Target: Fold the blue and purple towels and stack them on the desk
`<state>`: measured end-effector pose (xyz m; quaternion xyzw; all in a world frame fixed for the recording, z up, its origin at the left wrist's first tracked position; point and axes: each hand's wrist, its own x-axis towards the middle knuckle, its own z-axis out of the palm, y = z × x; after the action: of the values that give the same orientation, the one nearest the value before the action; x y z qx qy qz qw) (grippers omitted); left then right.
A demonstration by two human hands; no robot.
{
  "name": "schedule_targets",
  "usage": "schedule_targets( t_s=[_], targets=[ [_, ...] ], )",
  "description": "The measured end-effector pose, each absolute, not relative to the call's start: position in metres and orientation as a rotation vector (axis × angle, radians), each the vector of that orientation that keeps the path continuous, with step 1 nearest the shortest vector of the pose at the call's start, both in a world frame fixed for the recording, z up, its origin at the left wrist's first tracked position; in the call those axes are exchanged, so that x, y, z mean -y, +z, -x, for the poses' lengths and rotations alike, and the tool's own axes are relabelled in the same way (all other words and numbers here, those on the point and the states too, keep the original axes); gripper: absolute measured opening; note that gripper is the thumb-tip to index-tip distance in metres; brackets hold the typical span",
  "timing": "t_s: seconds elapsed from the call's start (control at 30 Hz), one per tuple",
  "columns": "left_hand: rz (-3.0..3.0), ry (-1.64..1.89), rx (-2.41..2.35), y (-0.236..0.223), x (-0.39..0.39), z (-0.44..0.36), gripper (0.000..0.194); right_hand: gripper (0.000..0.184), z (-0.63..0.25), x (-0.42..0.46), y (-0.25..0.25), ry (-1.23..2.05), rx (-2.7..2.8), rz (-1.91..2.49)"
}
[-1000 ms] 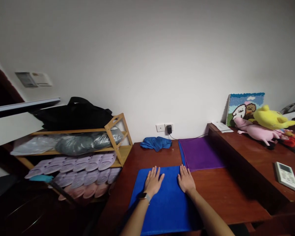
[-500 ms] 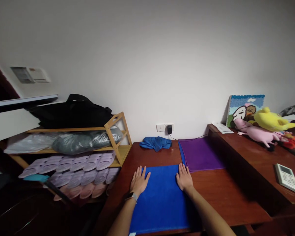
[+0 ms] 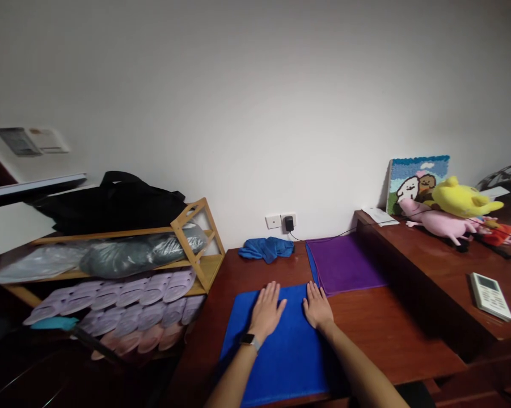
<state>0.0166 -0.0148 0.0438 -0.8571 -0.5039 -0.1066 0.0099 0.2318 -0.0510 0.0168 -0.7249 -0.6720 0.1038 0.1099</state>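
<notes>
A blue cloth (image 3: pixel 281 357) lies spread flat on the dark wooden table (image 3: pixel 378 334) in front of me. My left hand (image 3: pixel 267 310), with a watch on its wrist, rests palm down on the cloth's far middle, fingers stretched out. My right hand (image 3: pixel 317 306) lies flat beside it at the cloth's far right corner, fingers also spread. Neither hand holds anything. A purple cloth (image 3: pixel 344 263) lies flat just beyond the right hand, over another blue one whose edge shows. A crumpled blue cloth (image 3: pixel 266 248) sits by the wall.
A wooden rack (image 3: pixel 195 249) with several pale slippers and a black bag (image 3: pixel 110 201) stands left. A higher desk on the right carries plush toys (image 3: pixel 455 212), a picture (image 3: pixel 417 177) and a white remote (image 3: pixel 490 288). A charger (image 3: pixel 288 223) is plugged into the wall socket.
My left hand slid out to the cloth's left edge, then came back toward the middle beside the right hand. The right hand stayed near the far right corner. The view shifted slightly right.
</notes>
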Motion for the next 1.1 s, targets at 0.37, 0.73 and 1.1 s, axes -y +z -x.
schedule_targets(
  t_s=[0.37, 0.73, 1.1],
  targets=[
    [2.886, -0.266, 1.559, 0.017, 0.02, -0.075, 0.07, 0.067, -0.234, 0.05, 0.012, 0.27, 2.023, 2.12],
    [2.544, -0.129, 1.955, 0.023, -0.012, 0.081, 0.081, 0.069, -0.233, 0.051, 0.015, 0.317, 1.975, 2.129],
    [2.537, -0.106, 1.914, 0.045, -0.016, 0.069, 0.079, 0.069, -0.232, 0.051, 0.016, 0.312, 1.987, 2.115]
  ],
)
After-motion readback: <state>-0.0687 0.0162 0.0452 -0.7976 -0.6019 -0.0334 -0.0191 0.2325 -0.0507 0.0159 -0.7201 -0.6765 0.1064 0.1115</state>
